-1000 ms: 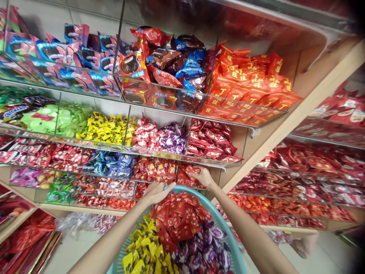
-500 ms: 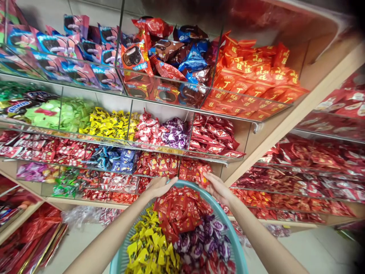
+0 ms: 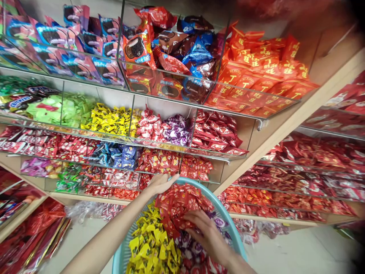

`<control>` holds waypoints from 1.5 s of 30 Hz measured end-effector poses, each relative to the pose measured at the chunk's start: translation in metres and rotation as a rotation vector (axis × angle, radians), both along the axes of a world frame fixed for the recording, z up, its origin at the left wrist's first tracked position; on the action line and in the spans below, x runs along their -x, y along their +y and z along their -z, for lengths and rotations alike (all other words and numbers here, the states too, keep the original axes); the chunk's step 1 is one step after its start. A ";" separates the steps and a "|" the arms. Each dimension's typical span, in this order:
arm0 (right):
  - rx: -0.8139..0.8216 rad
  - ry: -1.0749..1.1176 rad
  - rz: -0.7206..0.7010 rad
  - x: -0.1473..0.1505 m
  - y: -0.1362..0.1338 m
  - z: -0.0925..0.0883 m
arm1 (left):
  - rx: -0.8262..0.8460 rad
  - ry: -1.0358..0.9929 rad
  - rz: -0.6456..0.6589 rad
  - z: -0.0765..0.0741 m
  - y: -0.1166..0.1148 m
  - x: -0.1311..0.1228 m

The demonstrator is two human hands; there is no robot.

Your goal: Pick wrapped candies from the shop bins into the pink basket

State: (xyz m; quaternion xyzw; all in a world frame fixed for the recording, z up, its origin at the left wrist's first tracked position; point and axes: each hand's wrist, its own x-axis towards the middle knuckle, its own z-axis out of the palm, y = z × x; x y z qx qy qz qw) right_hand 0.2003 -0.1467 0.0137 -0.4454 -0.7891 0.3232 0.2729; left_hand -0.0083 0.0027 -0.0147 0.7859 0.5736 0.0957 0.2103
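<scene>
A teal basket (image 3: 228,228) sits low in the middle, heaped with red candies (image 3: 179,201), yellow candies (image 3: 149,247) and purple candies (image 3: 188,243). My left hand (image 3: 159,183) grips the basket's far rim, fingers curled over it. My right hand (image 3: 203,230) reaches down into the basket, its fingers closed among the red candies. Just beyond the rim is a glass shelf compartment of the same red candies (image 3: 196,167).
Tiered glass shelves (image 3: 171,146) hold several compartments of wrapped sweets: green, yellow, pink-white, purple, red and blue. Larger snack packs fill the top shelf. A wooden upright (image 3: 285,121) separates a second rack of red packets on the right. Pale floor lies below.
My right hand drew back from the red candy compartment on the shelf, carried a handful over the rim, and now sits down inside the basket. My left hand stayed on the rim.
</scene>
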 end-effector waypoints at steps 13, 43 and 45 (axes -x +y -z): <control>0.023 0.009 0.210 0.075 0.021 0.025 | 0.020 -0.014 -0.011 -0.003 -0.001 0.000; 0.254 0.416 0.533 -0.016 0.028 0.044 | -0.027 0.002 0.015 -0.001 0.000 0.001; 0.265 0.417 0.526 -0.013 0.029 0.050 | -0.028 0.009 0.013 -0.001 0.001 0.001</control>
